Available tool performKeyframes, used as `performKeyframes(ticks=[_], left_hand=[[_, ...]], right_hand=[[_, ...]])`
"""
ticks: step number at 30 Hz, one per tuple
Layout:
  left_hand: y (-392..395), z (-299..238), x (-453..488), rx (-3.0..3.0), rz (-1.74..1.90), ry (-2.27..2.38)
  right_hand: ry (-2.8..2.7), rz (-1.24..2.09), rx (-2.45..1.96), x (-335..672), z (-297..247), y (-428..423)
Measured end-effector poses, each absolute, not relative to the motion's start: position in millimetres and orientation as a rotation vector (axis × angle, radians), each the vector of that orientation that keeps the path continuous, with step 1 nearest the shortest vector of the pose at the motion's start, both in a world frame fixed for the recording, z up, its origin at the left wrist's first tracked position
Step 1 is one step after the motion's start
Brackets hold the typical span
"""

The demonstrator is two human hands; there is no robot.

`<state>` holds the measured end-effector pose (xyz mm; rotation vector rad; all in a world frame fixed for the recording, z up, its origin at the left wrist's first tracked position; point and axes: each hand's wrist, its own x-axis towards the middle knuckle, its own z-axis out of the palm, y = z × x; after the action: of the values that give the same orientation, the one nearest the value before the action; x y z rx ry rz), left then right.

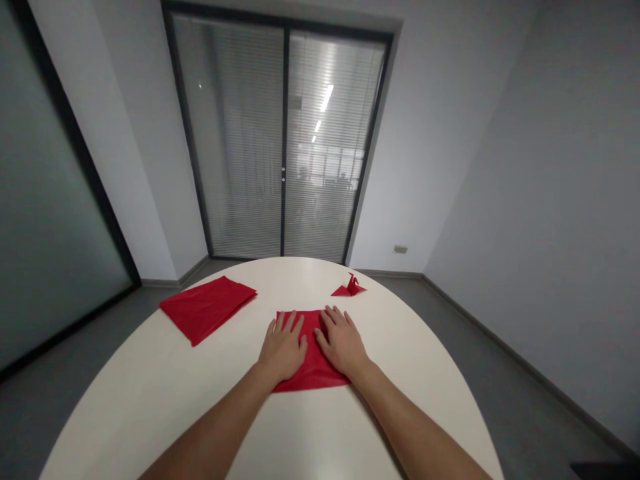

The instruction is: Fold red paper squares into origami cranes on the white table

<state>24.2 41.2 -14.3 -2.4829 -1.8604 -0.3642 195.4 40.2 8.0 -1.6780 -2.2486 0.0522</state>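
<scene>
A sheet of red paper [313,363] lies flat on the white round table [300,433] in front of me. My left hand [284,347] rests palm down on its left side, fingers spread and pointing away from me. On the right side of the same sheet, my right hand [341,340] lies palm down with its fingers apart. The hands cover parts of the sheet's left and right edges. Beyond my right hand stands a folded red paper crane [352,287], touched by neither hand.
Toward the table's left edge lies a stack of red paper sheets [210,307]. Behind the table are glass doors with blinds [285,147]. A grey wall [540,187] rises on the right, and a frosted glass panel [50,200] on the left.
</scene>
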Motion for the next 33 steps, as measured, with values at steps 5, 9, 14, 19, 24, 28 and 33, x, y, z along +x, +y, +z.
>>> performKeyframes(ticks=[5,9,14,19,24,28,33], left_hand=[[40.4,-8.7,21.0,-2.423,-0.359,-1.924],[42.3,-7.5,18.5,-2.407,-0.388,-1.941],[44.9,-9.5,18.3,-2.385,-0.394,-1.972],[48.7,-11.7,16.1,-2.363,-0.369,-1.997],[52.6,-10.9,7.8,-2.209,-0.379,-2.107],[47.6,-2.7,9.5,-2.140,-0.523,-1.982],[32.1,0.5,22.4,-2.583,-0.592,-1.704]], right_hand=[[-2.395,0.269,-1.532,185.0,9.0,24.5],[-2.433,0.359,-1.568,184.9,8.6,22.3],[-2.434,0.361,-1.572,185.6,10.4,22.5],[-2.415,0.349,-1.589,186.1,9.3,22.3],[-2.390,0.357,-1.604,185.9,4.7,25.3],[-2.378,0.323,-1.630,185.3,3.0,26.8],[-2.362,0.284,-1.656,186.7,4.6,27.4]])
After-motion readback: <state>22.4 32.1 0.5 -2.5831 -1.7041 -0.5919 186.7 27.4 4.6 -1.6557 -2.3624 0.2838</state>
